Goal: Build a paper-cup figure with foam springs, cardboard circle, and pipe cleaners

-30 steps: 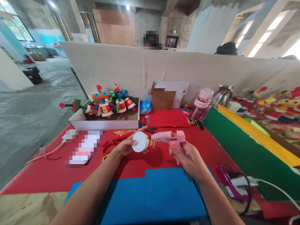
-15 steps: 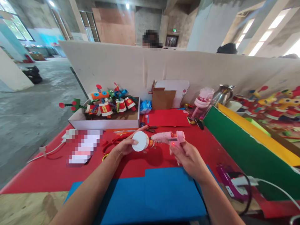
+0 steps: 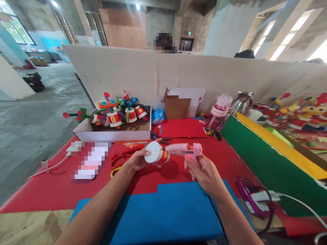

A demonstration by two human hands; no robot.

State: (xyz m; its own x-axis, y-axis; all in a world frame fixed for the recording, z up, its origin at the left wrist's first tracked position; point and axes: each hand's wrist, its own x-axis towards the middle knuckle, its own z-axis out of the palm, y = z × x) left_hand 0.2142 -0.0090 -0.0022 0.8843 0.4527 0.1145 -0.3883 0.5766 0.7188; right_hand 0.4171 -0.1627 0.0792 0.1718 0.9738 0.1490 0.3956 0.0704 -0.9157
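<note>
My left hand [image 3: 139, 159] is closed around a paper cup [image 3: 163, 156] with a red printed side. A white disc [image 3: 152, 152] covers the cup's end that faces me, and my left thumb presses on it. In my right hand [image 3: 201, 168] is a pink hot glue gun [image 3: 182, 149] with a small red light lit. Its nozzle points left and meets the cup's side near the disc; whether it touches cannot be made out. Red-handled scissors [image 3: 118, 159] lie beside my left wrist, and a yellow handle [image 3: 114, 172] shows below them.
A white box [image 3: 114, 136] of paper-cup figures stands at the back left. Red sheets [image 3: 181, 128], a pink bottle [image 3: 221, 107] and a steel jug [image 3: 240, 102] sit behind. Blue sheets [image 3: 184, 207] lie in front. A green panel [image 3: 268, 170] and purple power bank [image 3: 251, 197] are right.
The cup has turned slightly in my left hand, so more of its red side shows and the disc tilts. The glue gun stays almost in place at the cup.
</note>
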